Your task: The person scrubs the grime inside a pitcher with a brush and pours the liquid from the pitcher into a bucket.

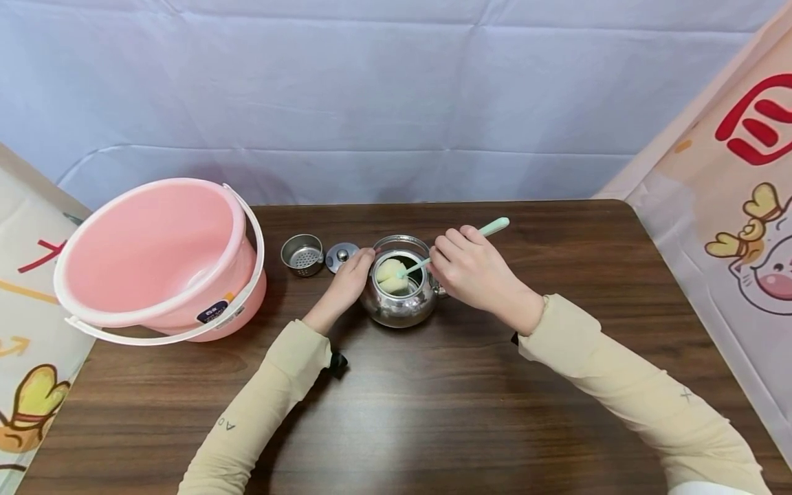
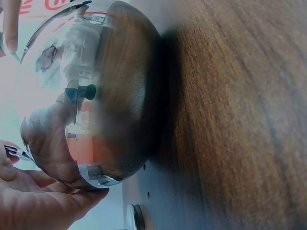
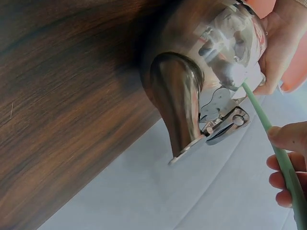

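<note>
A shiny steel teapot (image 1: 399, 313) stands upright on the table, its top uncovered. My left hand (image 1: 350, 278) grips its left side near the rim; thumb and fingers lie against the metal in the left wrist view (image 2: 48, 199). In my right hand (image 1: 473, 268) is a sponge brush, its light green handle (image 1: 495, 225) slanting down to the left. The brush's pale yellow sponge head (image 1: 392, 271) sits in the teapot's mouth. The spout (image 3: 177, 105) shows in the right wrist view. How deep the sponge reaches cannot be told.
Left of the teapot lie its round lid (image 1: 334, 261) with a knob and a small perforated strainer (image 1: 302, 251). A large pink bucket (image 1: 247, 289) with a white handle stands at the table's left. A pale cloth backdrop (image 1: 396, 103) hangs behind the wooden table (image 1: 433, 412).
</note>
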Motion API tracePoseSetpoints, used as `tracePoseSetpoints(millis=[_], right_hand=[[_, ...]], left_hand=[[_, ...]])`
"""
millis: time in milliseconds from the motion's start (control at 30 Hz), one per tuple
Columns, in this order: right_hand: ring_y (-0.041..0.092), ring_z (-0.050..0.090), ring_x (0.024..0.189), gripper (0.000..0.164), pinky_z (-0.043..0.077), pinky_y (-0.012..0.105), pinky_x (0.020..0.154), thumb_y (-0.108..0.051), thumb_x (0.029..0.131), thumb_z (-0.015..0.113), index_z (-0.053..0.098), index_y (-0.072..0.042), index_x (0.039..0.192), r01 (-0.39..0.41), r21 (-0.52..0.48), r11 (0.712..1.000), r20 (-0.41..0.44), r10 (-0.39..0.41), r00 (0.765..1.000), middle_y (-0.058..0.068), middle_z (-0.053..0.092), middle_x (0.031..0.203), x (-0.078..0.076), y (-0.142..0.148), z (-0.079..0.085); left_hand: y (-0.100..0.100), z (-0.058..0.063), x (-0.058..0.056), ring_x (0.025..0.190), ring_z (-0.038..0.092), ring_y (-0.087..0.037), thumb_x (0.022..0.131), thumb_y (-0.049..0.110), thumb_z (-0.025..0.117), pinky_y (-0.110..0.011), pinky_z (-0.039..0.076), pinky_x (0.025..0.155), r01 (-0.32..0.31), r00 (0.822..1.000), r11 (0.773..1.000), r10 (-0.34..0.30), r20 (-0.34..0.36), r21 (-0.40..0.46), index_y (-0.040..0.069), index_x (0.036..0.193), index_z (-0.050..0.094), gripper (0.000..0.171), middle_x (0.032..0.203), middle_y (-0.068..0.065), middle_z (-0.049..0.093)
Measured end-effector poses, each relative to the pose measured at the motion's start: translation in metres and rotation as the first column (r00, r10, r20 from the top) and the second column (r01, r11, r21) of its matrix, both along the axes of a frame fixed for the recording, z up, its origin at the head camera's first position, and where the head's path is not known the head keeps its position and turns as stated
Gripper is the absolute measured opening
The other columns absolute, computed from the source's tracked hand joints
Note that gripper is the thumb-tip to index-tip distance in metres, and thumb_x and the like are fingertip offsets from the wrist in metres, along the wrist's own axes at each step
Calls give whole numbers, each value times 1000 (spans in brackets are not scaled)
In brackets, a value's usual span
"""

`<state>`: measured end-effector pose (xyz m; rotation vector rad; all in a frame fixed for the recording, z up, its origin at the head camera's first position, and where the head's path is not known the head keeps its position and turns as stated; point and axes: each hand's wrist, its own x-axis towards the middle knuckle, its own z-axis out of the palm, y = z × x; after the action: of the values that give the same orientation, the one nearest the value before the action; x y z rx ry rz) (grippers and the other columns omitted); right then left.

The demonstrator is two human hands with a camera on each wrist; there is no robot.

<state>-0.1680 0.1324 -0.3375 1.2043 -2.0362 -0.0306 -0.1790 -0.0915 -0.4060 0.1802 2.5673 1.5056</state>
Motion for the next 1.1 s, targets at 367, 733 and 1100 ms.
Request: tracePoseSetpoints(millis=[367, 733, 1100], right_hand=[[29, 46, 66, 15, 40, 39, 68, -10, 74, 67, 60, 3, 72, 21, -13, 1000, 12, -20, 1000, 11, 51, 70, -5, 4, 1], [28, 46, 66, 16, 40, 38, 67, -9, 74, 67, 59, 3, 71, 35, 8, 999, 7, -35, 999, 11, 51, 69, -3, 11, 2], [28, 47, 65, 14, 40, 38, 66, -8, 77, 62, 59, 4, 70, 26, 1, 1000, 6, -26, 1000, 11, 51, 69, 0, 15, 1]], left_hand=[[-1, 1, 0, 129, 35, -25, 98, 30, 25, -36, 26, 107, 6, 1000, 1000, -6, 14, -11, 2, 131, 46, 48, 135, -14, 45], [0, 1, -1, 128, 35, -23, 98, 29, 25, -34, 27, 107, 10, 1000, 1000, -10, -4, -14, 3, 129, 49, 46, 134, -11, 47], [-1, 0, -1, 128, 36, -24, 98, 29, 25, -34, 27, 107, 7, 1000, 1000, -7, -3, -14, 2, 129, 49, 47, 133, -13, 47]])
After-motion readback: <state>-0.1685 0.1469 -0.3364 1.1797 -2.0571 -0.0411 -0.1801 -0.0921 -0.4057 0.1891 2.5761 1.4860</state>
